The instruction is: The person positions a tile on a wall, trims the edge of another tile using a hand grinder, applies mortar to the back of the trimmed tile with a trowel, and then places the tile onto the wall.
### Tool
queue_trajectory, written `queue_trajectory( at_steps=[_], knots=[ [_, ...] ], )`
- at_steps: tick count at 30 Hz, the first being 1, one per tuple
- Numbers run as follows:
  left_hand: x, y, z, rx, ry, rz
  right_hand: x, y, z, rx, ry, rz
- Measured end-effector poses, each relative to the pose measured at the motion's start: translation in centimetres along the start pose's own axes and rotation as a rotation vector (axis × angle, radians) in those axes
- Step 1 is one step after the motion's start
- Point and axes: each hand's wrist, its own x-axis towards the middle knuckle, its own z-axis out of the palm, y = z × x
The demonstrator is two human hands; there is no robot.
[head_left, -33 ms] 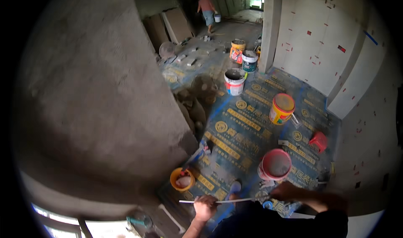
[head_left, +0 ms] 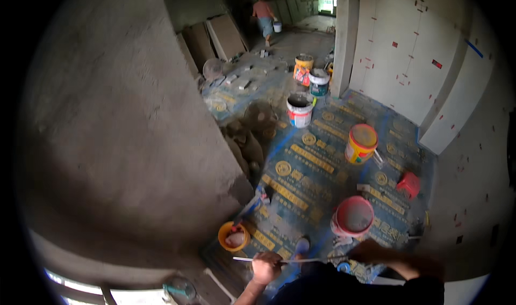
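My left hand [head_left: 266, 267] is closed around a long, thin, pale strip [head_left: 306, 260], with a short end sticking out to its left. The strip runs level in front of my dark-clothed body toward my right hand [head_left: 370, 251]. That hand is blurred and in shadow; its fingers seem closed on the strip's right end. A pink bucket [head_left: 337, 227] of grey mix stands just beyond my right hand. Beyond my left hand is a small orange bucket [head_left: 221, 238] with something whitish and a red-handled tool in it. One of my shoes [head_left: 302, 246] shows below the strip.
A yellow bucket [head_left: 355, 153], a red stool [head_left: 409, 184] and a white bucket [head_left: 299, 118] stand on the printed floor sheeting [head_left: 301, 170]. A rough grey wall [head_left: 134, 117] rises at left. Far back, a person [head_left: 263, 16] carries a pail.
The view has shifted slightly. Both hands and the strip sit a little further right and lower in the picture. The far person has shifted slightly, too.
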Motion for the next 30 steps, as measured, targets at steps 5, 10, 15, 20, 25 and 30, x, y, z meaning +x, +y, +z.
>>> queue_trajectory(
  at_steps=[5,10,15,20,25,30],
  knots=[
    [12.7,-0.8,3.6,-0.053,-0.249,0.322,-2.5,1.1,-0.3,0.185,0.124,0.377],
    [23.7,0.8,7.5,-0.044,-0.480,0.632,-0.3,1.2,-3.0,0.315,0.319,0.531],
    [32.4,0.7,14.1,-0.113,-0.595,0.904,8.0,4.7,-5.0,0.536,0.321,0.623],
    [41.9,-4.1,17.0,-0.162,-0.550,0.966,14.7,9.7,-7.1,0.568,0.320,0.685],
    [50.7,-9.5,21.8,-0.185,-0.633,0.966,19.9,14.7,-16.7,0.748,0.225,0.806],
    [60.2,-14.3,26.3,-0.233,-0.621,0.992,24.0,22.1,-20.0,0.631,0.213,0.810]
  ],
)
